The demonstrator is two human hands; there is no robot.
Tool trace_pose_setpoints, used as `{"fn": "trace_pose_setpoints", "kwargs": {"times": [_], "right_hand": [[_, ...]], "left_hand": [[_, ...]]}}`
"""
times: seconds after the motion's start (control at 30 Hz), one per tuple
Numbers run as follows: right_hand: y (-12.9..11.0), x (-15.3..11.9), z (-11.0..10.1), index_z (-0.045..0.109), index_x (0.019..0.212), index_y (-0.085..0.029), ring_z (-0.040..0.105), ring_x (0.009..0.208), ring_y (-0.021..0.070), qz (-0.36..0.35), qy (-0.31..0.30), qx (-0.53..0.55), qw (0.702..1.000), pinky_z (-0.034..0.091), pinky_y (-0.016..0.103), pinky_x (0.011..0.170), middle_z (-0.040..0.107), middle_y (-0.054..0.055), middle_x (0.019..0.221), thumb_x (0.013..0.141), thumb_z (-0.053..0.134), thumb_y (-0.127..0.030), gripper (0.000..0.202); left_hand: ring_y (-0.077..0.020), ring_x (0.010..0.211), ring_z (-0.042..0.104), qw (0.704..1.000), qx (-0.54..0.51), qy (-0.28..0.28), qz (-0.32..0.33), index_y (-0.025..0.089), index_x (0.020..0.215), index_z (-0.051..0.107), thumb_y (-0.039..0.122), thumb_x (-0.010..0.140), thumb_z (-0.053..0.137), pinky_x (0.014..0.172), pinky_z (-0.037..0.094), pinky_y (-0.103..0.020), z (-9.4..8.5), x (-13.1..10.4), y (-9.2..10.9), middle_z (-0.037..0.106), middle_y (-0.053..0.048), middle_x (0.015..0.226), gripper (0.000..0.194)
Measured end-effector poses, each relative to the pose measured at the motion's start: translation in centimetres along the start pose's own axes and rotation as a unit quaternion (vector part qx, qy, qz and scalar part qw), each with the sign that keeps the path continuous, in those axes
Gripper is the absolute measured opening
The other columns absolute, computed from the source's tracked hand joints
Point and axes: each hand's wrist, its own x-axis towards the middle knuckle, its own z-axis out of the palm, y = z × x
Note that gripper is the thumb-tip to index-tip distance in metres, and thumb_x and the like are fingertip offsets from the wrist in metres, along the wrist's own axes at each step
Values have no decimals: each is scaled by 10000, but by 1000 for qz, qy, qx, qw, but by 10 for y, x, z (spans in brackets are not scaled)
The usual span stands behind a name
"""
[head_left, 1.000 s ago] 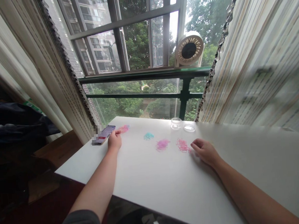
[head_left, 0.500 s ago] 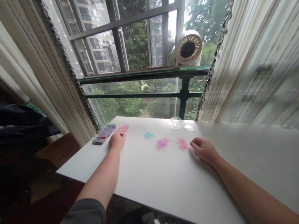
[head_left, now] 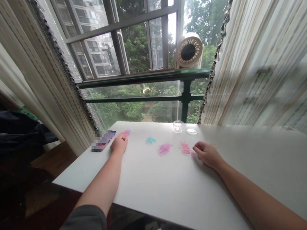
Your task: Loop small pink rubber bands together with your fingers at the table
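My left hand rests on the white table, fingers curled in, and nothing shows in it. Just beyond it lies a pink and purple pile of thin loops that look like small rubber bands. My right hand lies on its side with its fingers folded loosely, and I see nothing held. Its fingertips are beside a pinkish-red pile of the same loops. Between the hands are a purple pile and a small turquoise pile.
A clear round container stands near the back edge with a clear lid beside it. A phone is left of my left hand. Beyond the table are a green railing, a white fan and curtains on both sides.
The whole view has shifted slightly to the left and down a little. Both hands and the piles keep their places on the table.
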Motion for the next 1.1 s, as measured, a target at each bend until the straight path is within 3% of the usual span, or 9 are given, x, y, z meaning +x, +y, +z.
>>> {"fn": "trace_pose_setpoints", "kwargs": {"times": [0.2,0.4,0.5,0.6,0.73,0.8,0.9,1.1], "right_hand": [[1,0,-1,558,700,-191,530,509,147,-4,16,-6,1000,378,267,533,585,-6,566,772,463,-398,238],[-6,-3,1,561,690,-187,513,575,153,-24,40,13,999,377,269,559,573,10,601,776,472,-383,233],[-22,-12,0,551,709,-191,469,554,135,-49,18,22,998,359,265,553,520,-12,577,786,481,-365,202],[-47,-24,-1,549,870,-193,431,536,119,-79,-48,59,994,341,252,541,456,-46,562,811,482,-346,177],[-72,-40,2,469,1084,-205,476,582,120,-81,-152,78,982,363,251,575,547,-40,657,791,544,-310,320],[-75,-45,7,448,1115,-210,485,576,120,-67,-174,72,980,359,251,564,562,-41,669,783,555,-289,358],[-67,-47,18,472,1016,-202,480,569,117,-65,-159,87,981,348,246,555,530,-51,634,791,539,-276,245],[-48,-41,29,505,916,-194,392,501,100,-81,-126,140,979,309,236,512,414,-82,539,814,488,-256,121]], "left_hand": [[-265,958,612,998,-42,-9,45,170,815,611,285,809,451,821,458,-353,-4,-8,3,666,-143,993,197],[-140,691,615,972,-130,-81,177,173,854,547,338,878,336,687,476,-250,-10,-38,36,665,-30,775,270],[-129,604,565,919,-192,-183,291,180,825,495,389,886,324,628,450,-252,-17,-64,64,612,-1,669,277],[-122,566,515,874,-183,-264,366,189,815,475,379,888,331,587,406,-247,-28,-92,94,586,13,630,249],[-118,577,506,834,-139,-311,434,189,810,483,325,866,368,562,360,-236,-35,-124,130,604,10,660,187],[-116,583,502,824,-138,-317,449,185,814,486,299,858,368,556,349,-234,-30,-136,141,605,5,680,170],[-126,593,490,829,-132,-300,453,181,770,479,292,858,357,548,333,-244,-17,-148,147,584,-7,678,187],[-142,583,475,836,-136,-299,440,186,764,489,293,855,374,557,329,-275,2,-158,137,556,-19,655,182]]}}
